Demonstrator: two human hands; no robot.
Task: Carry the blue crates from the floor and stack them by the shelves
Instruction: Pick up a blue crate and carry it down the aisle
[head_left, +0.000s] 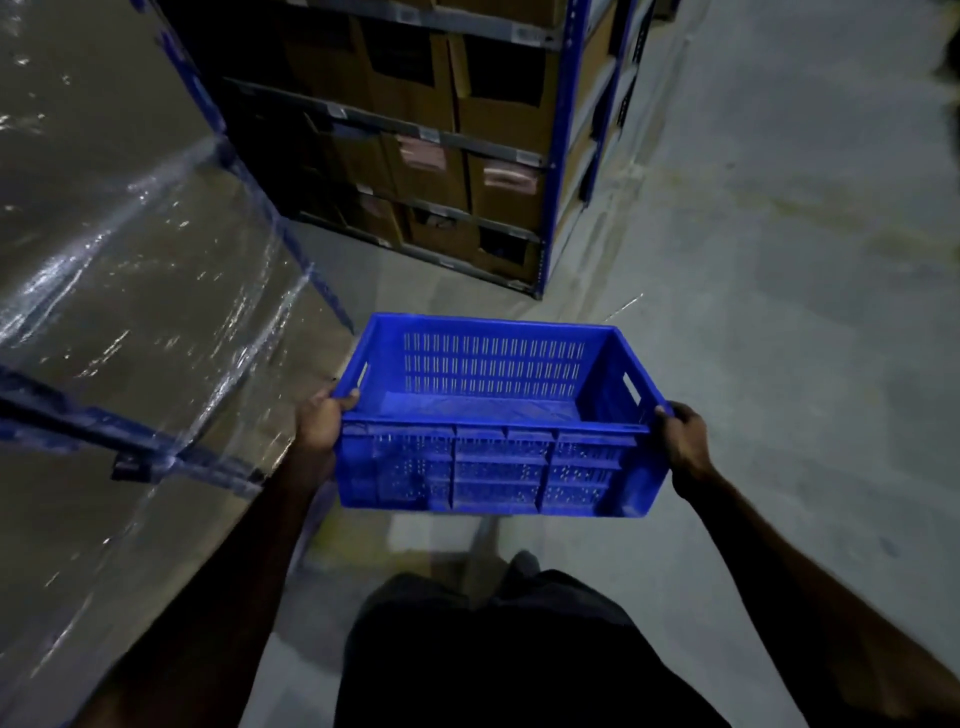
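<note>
An empty blue crate (493, 415) with slotted walls hangs in the air in front of me, level, above the grey floor. My left hand (322, 423) grips its left rim near the handle slot, thumb over the edge. On the opposite side my right hand (683, 441) holds the right rim. A blue-framed shelf unit (550, 171) filled with cardboard boxes stands ahead of the crate, a short way beyond it.
On my left stands a shelf (130, 270) wrapped in shiny clear plastic film, close to my left arm. Grey concrete floor (779, 260) stretches to the right of the shelves. My dark shorts and a shoe (522, 564) show below the crate.
</note>
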